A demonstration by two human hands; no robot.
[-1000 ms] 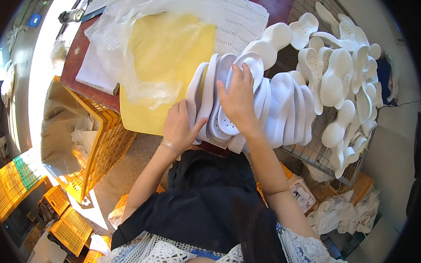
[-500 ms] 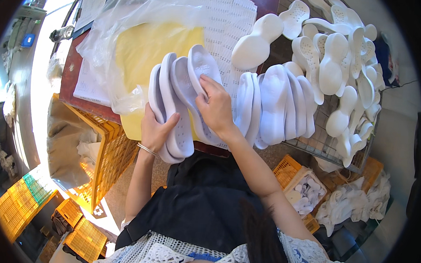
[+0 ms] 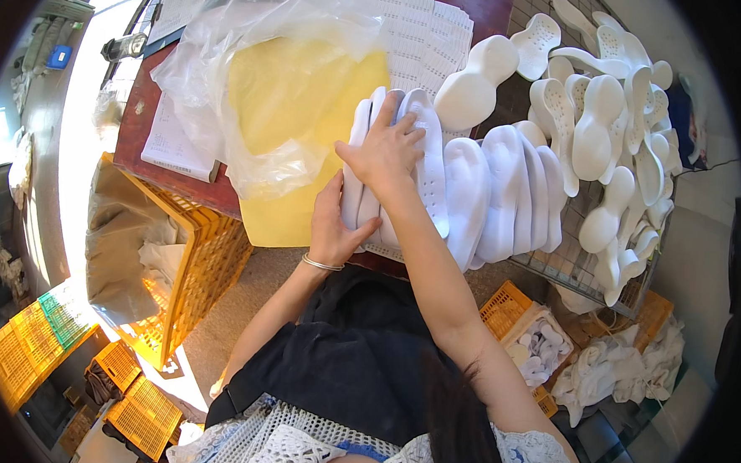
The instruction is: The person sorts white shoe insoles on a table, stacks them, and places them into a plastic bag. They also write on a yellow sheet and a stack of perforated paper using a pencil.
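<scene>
Several white insoles [image 3: 429,167] seem light, springy, best held edgewise; left hand [image 3: 335,228] cups their left side, right hand [image 3: 386,155] spreads atop, actual grip unclear.

We see a dark red table [image 3: 130,148] below the fingers [image 3: 330,200]. Well left of them lies a white sheet [image 3: 178,142]; nearer, a yellow sheet [image 3: 274,224], partly under clear plastic [image 3: 199,59]. Printed papers [image 3: 449,47] spread beyond the fingertips. Whether the white insoles [image 3: 465,190] touch the tabletop, we can't quite tell.
</scene>
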